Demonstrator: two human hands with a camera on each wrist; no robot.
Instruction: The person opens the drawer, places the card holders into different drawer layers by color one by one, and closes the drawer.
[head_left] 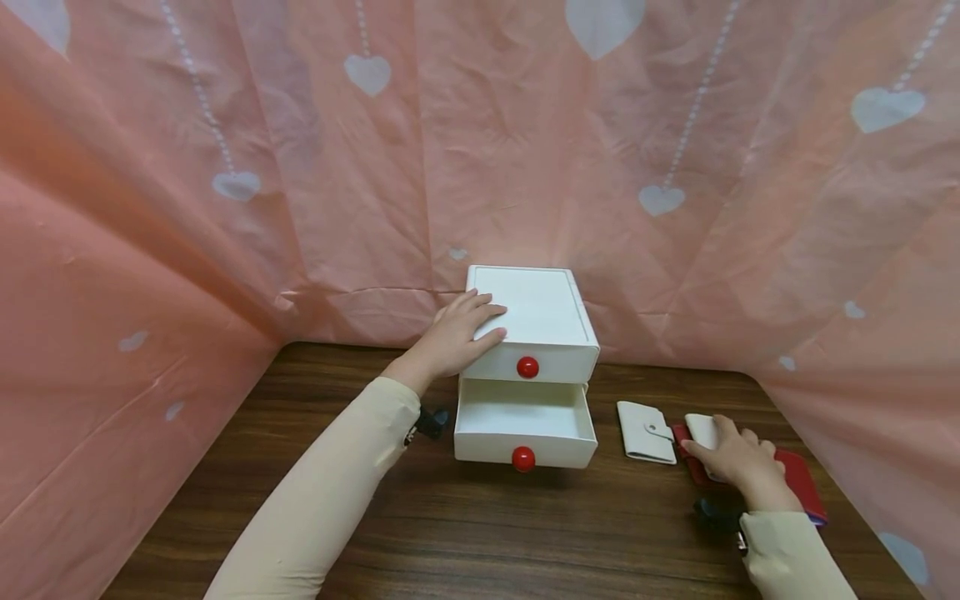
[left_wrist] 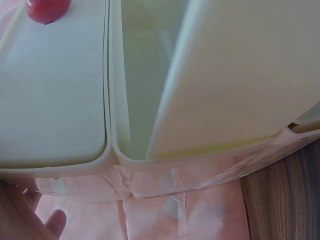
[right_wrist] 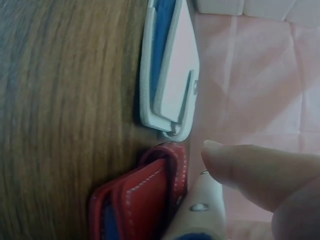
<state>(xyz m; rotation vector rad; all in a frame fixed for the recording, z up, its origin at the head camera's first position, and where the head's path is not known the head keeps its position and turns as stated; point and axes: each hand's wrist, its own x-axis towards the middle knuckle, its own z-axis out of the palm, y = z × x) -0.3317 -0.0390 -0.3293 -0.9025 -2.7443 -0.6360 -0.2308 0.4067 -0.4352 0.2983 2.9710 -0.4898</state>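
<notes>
Left hand point(head_left: 459, 337) flat atop drawer box point(head_left: 540, 308), right hand point(head_left: 738, 462) gripping white wallet point(head_left: 703, 430).

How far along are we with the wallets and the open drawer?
Done: the lower drawer of the white drawer box is pulled out and looks empty. In hand: the left hand rests on the box top; the right hand holds a white wallet lying on the red wallet. Left: another white wallet still lies on the table; nothing is in the drawer yet.
</notes>
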